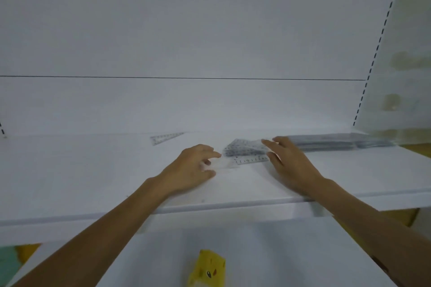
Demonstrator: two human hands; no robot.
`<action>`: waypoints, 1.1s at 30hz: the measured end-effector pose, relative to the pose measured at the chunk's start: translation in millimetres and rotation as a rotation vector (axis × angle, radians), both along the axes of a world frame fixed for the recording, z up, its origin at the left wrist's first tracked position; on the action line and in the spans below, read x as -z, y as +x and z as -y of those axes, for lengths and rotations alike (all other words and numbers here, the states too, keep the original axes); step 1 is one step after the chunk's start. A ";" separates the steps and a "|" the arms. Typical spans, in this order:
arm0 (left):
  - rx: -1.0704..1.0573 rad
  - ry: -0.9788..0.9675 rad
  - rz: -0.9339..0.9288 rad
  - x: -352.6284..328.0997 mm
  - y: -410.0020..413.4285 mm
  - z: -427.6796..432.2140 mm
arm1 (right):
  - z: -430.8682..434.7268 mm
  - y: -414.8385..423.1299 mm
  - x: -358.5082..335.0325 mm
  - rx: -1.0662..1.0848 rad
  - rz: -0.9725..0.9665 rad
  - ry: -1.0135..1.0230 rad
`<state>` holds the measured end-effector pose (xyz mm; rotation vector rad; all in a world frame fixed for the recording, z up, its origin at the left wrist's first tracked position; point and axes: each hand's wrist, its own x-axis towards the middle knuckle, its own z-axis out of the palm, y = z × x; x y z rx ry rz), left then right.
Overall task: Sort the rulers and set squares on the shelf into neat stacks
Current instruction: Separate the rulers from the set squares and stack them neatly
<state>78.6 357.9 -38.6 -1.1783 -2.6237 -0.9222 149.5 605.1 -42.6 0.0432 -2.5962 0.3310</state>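
Note:
A small pile of clear set squares [242, 150] lies in the middle of the white shelf [93, 170]. My left hand [193, 168] pinches the pile's left, blurred corner between thumb and fingers. My right hand [286, 158] rests on the pile's right side, its fingers on the top piece and its thumb at the lower edge. One clear set square [164, 138] lies alone farther back to the left. A long stack of clear rulers [338, 141] lies against the back at the right.
The shelf's front edge [210, 207] runs below my wrists. A lower shelf [256, 251] holds a yellow box with a cartoon face [207, 268]. A white back panel rises behind, and a slotted upright [373, 58] stands at the right.

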 end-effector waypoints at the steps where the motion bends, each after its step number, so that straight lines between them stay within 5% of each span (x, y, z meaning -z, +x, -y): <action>1: -0.013 0.016 0.010 0.5 0.6 -1.8 | -1.7 -6.3 -1.2 -0.016 0.001 0.004; 15: -0.217 0.147 0.047 12.8 19.0 -4.4 | -10.1 -79.5 3.1 -0.251 0.245 0.085; 19: -0.247 0.148 0.031 10.8 22.4 -3.2 | -13.0 -73.7 0.6 -0.206 0.207 0.154; 25: -0.267 0.205 -0.032 -4.4 4.3 -22.7 | -26.0 -24.9 -6.2 -0.287 0.081 -0.001; 33: -0.263 0.253 0.084 -22.3 -35.0 -91.6 | -33.3 10.7 10.8 -0.375 0.162 0.051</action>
